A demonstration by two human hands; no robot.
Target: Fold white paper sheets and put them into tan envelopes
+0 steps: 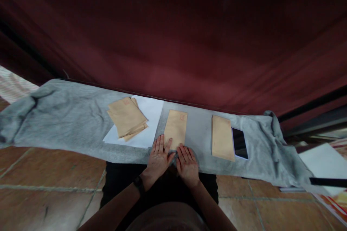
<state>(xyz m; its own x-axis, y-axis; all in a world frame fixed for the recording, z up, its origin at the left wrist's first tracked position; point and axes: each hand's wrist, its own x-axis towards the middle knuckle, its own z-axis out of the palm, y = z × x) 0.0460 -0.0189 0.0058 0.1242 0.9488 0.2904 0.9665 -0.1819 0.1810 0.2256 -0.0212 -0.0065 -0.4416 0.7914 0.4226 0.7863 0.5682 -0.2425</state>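
Note:
A brown paper envelope (pixel 176 126) with a small red printed mark lies upright in front of me on the grey cloth. At its lower left corner rests my left hand (pixel 159 154), flat, with fingers stretched out and a dark band on the wrist. My right hand (pixel 187 164) lies with fingers extended at the envelope's lower right edge. Neither hand grips anything that I can see. To the left, a loose pile of brown envelopes (pixel 127 116) sits on white paper (pixel 153 119). A neater stack of brown envelopes (pixel 222 138) is on the right.
A phone (pixel 240 143) with a pale purple edge lies beside the right stack. The grey cloth (pixel 70 115) covers a narrow surface, backed by a dark red upright panel (pixel 173 43). Tiled floor (pixel 48 184) shows below. White sheets (pixel 324 162) are at the far right.

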